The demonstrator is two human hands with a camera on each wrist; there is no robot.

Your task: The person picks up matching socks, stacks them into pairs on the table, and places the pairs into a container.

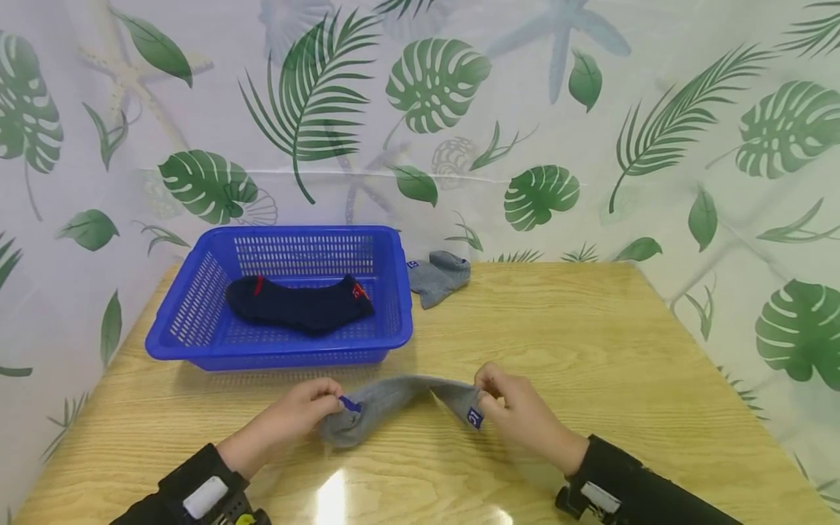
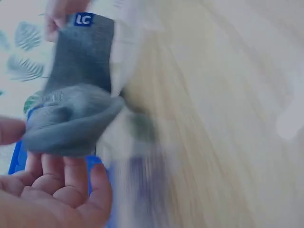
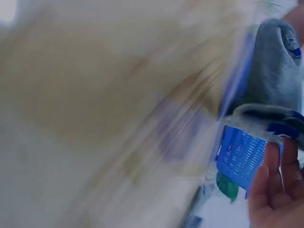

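A grey sock (image 1: 400, 392) with a blue label near its cuff is stretched between both hands, just above the table in front of the basket. My left hand (image 1: 298, 410) pinches the toe end, where a blue patch shows. At the cuff end, beside the label, my right hand (image 1: 521, 415) pinches the fabric. The left wrist view shows the sock (image 2: 71, 123) bunched at the near end, its label far off. From the right wrist, the sock's cuff (image 3: 266, 124) gapes above the fingers (image 3: 273, 166).
Behind the left hand stands a blue plastic basket (image 1: 282, 356) with dark socks (image 1: 305, 306) lying in it. Another grey sock (image 1: 441, 278) lies right of the basket on the wooden table (image 1: 558, 328). A leaf-patterned cloth (image 1: 512, 138) hangs along the back.
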